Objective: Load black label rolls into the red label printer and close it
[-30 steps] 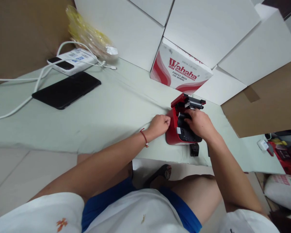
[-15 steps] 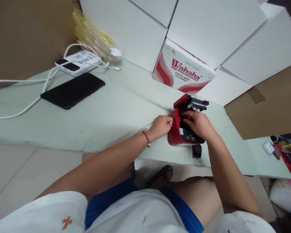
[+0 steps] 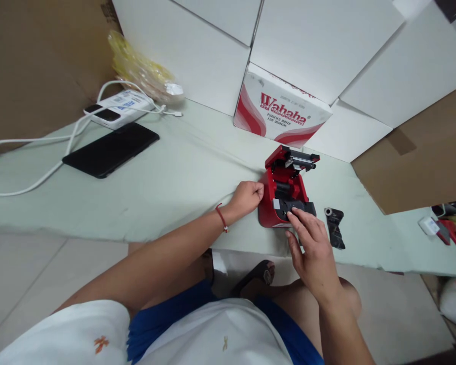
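A small red label printer stands on the pale green surface with its lid raised. Dark rollers show in its red interior. My left hand is closed in a fist against the printer's left side; whatever its fingers may hold is hidden. My right hand is over the front right of the printer, fingers apart, with fingertips touching the black front panel. To the right lies a roll of black film, partly unwound, with a pale core. A dark thing beneath my right hand is mostly covered.
Behind the printer a white and red Wahaba-printed carton leans among white boxes. At left lie a black phone, a white power bank with cables, and a plastic bag. A brown cardboard box juts in from the right.
My right hand has come out of the printer's interior towards me, and its fingers have spread over the front panel. The black roll now shows at right. My left fist stays at the side.
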Demonstrator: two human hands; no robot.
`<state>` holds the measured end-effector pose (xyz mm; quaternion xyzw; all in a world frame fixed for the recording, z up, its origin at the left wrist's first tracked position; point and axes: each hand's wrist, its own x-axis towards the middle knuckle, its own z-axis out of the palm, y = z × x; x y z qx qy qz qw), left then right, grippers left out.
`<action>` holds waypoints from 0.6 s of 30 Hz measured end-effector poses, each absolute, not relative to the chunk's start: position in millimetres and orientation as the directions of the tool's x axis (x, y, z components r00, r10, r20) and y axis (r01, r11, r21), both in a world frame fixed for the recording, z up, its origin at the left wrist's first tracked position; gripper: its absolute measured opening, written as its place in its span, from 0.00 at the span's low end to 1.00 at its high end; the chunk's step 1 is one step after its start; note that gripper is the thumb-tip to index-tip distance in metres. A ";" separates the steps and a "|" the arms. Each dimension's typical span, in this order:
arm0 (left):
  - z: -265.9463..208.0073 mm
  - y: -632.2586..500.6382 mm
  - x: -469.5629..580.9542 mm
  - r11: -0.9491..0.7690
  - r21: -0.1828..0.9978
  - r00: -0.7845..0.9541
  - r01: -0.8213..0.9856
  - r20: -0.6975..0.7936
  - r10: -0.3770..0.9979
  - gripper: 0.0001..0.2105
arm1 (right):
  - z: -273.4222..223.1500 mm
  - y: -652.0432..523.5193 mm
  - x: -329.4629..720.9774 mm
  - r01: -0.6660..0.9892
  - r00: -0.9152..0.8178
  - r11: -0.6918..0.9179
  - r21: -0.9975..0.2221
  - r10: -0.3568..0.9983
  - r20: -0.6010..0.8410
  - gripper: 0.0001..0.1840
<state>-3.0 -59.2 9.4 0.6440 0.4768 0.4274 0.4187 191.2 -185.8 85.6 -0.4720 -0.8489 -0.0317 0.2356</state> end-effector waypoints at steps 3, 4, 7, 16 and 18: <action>13.8 -61.9 -7.7 -0.183 0.951 0.091 0.249 0.166 0.982 0.10 | 84.5 -184.9 194.8 0.817 -0.419 0.550 -0.173 0.772 0.477 0.30; 17.6 -61.7 -9.8 -0.191 0.950 0.051 0.249 0.184 0.982 0.10 | 84.6 -184.2 197.4 0.820 -0.415 0.548 -0.165 0.768 0.489 0.30; 35.8 -55.1 -15.0 -0.292 0.918 -0.066 0.266 0.320 0.945 0.10 | 83.6 -182.4 206.2 0.822 -0.429 0.554 -0.130 0.754 0.497 0.29; 82.4 -14.8 -4.9 -0.510 0.807 0.098 0.298 0.506 0.857 0.16 | 75.1 -183.2 217.5 0.821 -0.417 0.547 -0.164 0.771 0.481 0.27; 83.8 -20.6 -3.0 -0.497 0.825 0.143 0.270 0.476 0.868 0.17 | 74.7 -184.6 217.5 0.821 -0.411 0.541 -0.181 0.781 0.471 0.28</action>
